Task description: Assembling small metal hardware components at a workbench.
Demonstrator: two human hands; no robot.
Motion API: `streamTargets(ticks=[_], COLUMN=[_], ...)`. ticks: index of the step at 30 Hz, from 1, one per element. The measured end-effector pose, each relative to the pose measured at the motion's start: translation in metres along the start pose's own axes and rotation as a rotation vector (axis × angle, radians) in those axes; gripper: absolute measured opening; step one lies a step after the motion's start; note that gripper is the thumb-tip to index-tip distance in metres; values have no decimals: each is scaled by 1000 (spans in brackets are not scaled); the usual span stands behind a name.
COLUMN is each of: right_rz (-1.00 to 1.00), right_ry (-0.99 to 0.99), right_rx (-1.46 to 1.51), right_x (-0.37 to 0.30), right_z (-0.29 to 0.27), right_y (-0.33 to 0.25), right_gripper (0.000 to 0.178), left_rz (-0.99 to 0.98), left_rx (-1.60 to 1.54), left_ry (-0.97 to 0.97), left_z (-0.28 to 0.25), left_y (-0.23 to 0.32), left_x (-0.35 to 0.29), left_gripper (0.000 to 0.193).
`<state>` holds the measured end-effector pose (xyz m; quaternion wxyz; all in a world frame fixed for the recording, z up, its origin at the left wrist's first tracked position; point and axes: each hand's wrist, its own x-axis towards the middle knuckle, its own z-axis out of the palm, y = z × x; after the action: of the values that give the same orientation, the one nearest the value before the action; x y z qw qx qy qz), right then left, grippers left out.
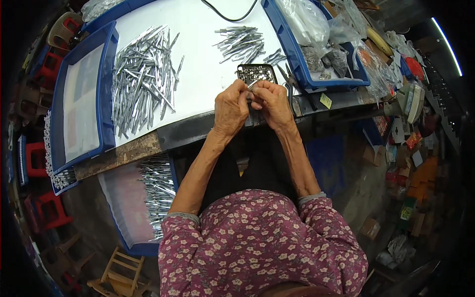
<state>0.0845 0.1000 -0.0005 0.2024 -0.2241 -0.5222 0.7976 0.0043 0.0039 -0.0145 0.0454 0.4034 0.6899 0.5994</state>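
Note:
My left hand (pixel 231 110) and my right hand (pixel 273 105) meet at the table's near edge, fingertips pinched together. Between them is a small, shiny metal piece (pixel 253 84), mostly hidden by the fingers, so its exact kind is unclear. Just beyond my fingers sits a dark, shallow tray (pixel 241 68) holding many tiny shiny metal parts. Farther off lies a small pile of slim silver metal strips (pixel 242 42). A much larger heap of similar strips (pixel 143 79) spreads over the white sheet to the left. Pliers (pixel 288 79) lie right of the tray.
An open blue tray (pixel 109 89) stands at the left. At the right, a blue bin (pixel 316 85) holds plastic bags and small parts. Below the table, another blue tray (pixel 129 240) holds more metal strips. A black cable (pixel 230 19) curves across the far edge.

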Motion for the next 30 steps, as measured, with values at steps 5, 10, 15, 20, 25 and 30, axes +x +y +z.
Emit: streamTargets(ticks=[5, 10, 15, 20, 25, 30], right_rz=[4, -381, -474, -446, -369, -441], right_ry=[-37, 105, 59, -19, -104, -148], right_rx=[-187, -941, -1152, -1250, -1350, -1405], right_x=[1, 11, 12, 19, 27, 34], right_z=[2, -13, -19, -15, -11, -14], right_y=[-13, -1, 4, 1, -4, -2], right_gripper=[9, 12, 11, 10, 10, 15], left_rz=[-259, -353, -361, -328, -296, -257], left_rx=[-350, -348, -212, -180, -149, -142], left_ry=[-14, -63, -74, -60, -35, -8], left_z=[-5, -8, -13, -13, -14, -13], left_y=[-3, -11, -7, -12, -14, -17], left_x=[4, 1, 2, 0, -2, -2], left_gripper=[9, 12, 15, 13, 12, 10])
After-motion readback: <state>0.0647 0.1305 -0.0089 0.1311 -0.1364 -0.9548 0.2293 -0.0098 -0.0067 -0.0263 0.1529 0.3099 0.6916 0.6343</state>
